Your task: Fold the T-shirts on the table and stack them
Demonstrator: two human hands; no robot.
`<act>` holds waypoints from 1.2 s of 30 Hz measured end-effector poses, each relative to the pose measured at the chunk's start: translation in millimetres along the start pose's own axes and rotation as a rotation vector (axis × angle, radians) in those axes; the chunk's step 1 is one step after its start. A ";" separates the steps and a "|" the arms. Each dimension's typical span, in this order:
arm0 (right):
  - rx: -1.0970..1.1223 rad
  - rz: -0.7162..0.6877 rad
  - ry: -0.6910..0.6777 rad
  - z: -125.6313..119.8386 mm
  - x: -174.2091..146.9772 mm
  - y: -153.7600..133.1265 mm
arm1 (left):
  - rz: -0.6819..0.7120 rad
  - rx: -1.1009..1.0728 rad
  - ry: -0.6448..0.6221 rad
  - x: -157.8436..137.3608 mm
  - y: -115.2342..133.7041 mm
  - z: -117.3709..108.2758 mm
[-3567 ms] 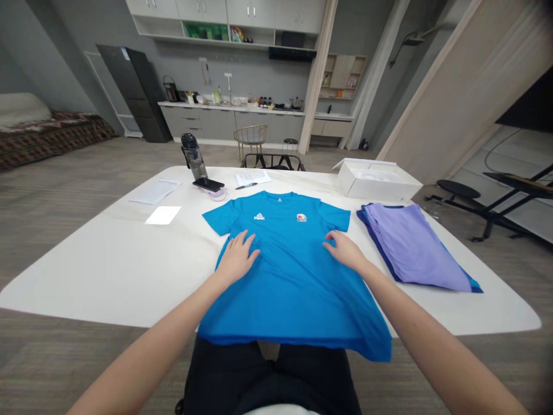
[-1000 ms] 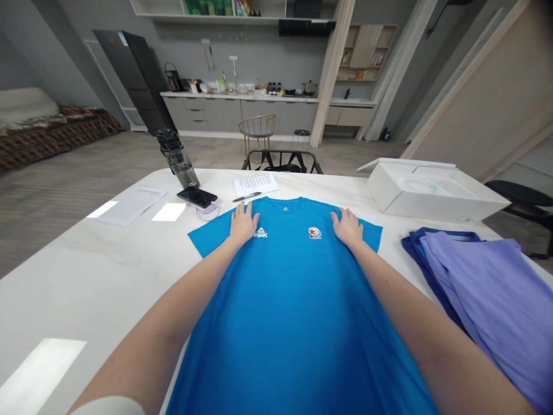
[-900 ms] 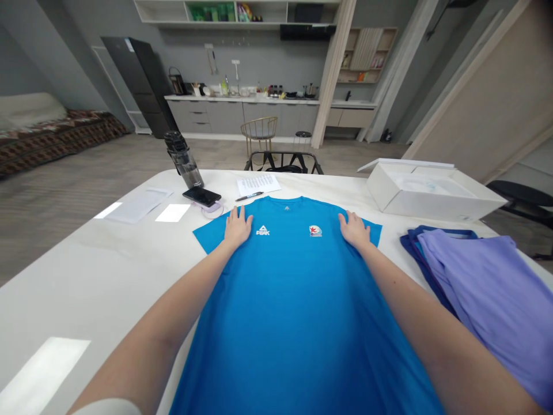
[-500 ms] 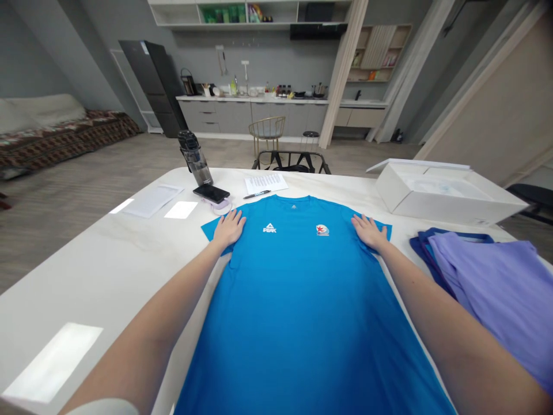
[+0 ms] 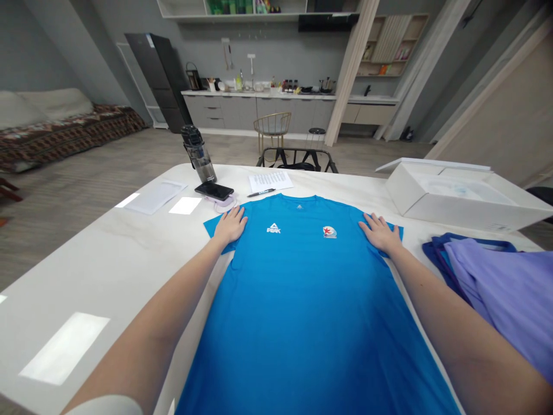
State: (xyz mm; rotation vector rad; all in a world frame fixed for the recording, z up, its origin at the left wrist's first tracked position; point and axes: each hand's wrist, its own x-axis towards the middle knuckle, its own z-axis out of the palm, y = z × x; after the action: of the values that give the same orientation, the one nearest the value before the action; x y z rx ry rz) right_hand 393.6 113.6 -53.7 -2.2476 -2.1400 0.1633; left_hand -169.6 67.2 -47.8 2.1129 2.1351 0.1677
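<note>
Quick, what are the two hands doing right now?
Left hand: open, flat on the blue T-shirt at its left sleeve, holding nothing.
Right hand: open, flat on the shirt's right sleeve, holding nothing.

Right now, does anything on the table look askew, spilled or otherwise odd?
Nothing stands out. The blue T-shirt lies flat and face up on the white table, left hand and right hand flat on its sleeves. The water bottle stands upright; no spill shows.
</note>
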 end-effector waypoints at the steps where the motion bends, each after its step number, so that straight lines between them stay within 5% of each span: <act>1: 0.018 0.003 0.019 -1.4 -1.7 -0.9 | 0.010 0.001 0.002 -1.0 0.1 -0.8; 6: 0.079 0.016 0.106 -11.6 -16.5 -13.0 | 0.096 -0.034 0.067 -13.3 4.5 -4.3; 13: 0.145 0.209 -0.018 -7.3 -36.0 -22.4 | 0.056 -0.040 0.028 -31.7 13.1 1.9; 29: 0.070 0.050 0.021 -4.3 -24.0 18.6 | 0.085 -0.044 0.004 -29.0 -0.6 -5.9; 36: 0.091 -0.130 0.248 -22.6 -61.2 -18.1 | 0.201 -0.043 0.155 -48.8 27.7 -16.4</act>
State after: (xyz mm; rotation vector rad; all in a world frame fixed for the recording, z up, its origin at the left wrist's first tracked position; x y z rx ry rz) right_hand 375.0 54.6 -26.3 -1.9561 -2.0927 -0.0214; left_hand -144.7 19.0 -26.1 2.3577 1.9717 0.4073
